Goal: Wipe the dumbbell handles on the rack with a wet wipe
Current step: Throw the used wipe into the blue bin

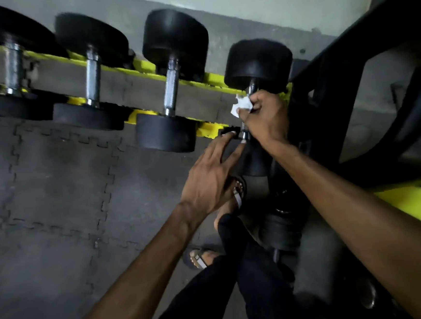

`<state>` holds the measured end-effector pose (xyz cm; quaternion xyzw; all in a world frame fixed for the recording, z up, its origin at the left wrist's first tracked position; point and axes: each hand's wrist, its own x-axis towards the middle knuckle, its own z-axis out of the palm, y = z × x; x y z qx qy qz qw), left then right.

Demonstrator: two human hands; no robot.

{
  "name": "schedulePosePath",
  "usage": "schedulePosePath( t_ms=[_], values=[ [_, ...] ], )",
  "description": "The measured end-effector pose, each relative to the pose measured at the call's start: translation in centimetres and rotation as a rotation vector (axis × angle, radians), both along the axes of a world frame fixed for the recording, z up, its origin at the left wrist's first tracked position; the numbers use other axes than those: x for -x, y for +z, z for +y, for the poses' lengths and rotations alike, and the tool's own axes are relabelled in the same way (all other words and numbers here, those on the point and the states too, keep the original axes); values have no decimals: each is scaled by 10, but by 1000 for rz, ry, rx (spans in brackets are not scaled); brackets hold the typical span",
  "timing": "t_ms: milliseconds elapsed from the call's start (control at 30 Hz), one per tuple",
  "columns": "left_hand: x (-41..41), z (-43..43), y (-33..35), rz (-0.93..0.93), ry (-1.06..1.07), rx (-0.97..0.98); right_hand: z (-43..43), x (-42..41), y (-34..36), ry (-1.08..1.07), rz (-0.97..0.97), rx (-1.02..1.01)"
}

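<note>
Dark trouser legs point(238, 270) and two sandalled feet point(199, 259) sit nearest, on grey interlocking rubber floor mats point(55, 184). Two bare forearms reach away toward the far right, to the rightmost black round-headed dumbbell point(257, 62) on the yellow-railed rack point(144, 66). The right hand point(264, 117) is curled round that dumbbell's chrome handle point(244, 135), clamping a crumpled white wet wipe point(241, 105) against the bar just near of the far head. A corner of the wipe pokes out to the left of the fingers. The left hand point(213, 176) is spread wide with straight fingers and holds nothing. Its fingertips point(230, 133) lie at the near end of the handle, on or just beside the near head; I cannot tell which. Three more black dumbbells with chrome handles point(173, 86) lie side by side on the rack to the left, apart from both hands. A black steel frame point(347, 60) slants up at the right, with a yellow beam point(409, 206) below it.
</note>
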<state>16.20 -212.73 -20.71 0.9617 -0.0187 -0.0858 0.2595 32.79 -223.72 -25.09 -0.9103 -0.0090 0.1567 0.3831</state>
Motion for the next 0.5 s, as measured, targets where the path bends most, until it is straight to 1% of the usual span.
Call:
schedulePosePath(
  t_ms=[133, 233, 300, 500],
  values=[
    [8, 36, 60, -90, 119, -22, 34, 3, 69, 90, -156, -39],
    [25, 71, 126, -171, 227, -73, 69, 11, 141, 160, -257, -121],
    [41, 94, 172, -246, 291, -106, 94, 22, 189, 224, -283, -164],
    [124, 163, 321, -442, 528, -244, 183, 76, 342, 407, -404, -370]
  ],
)
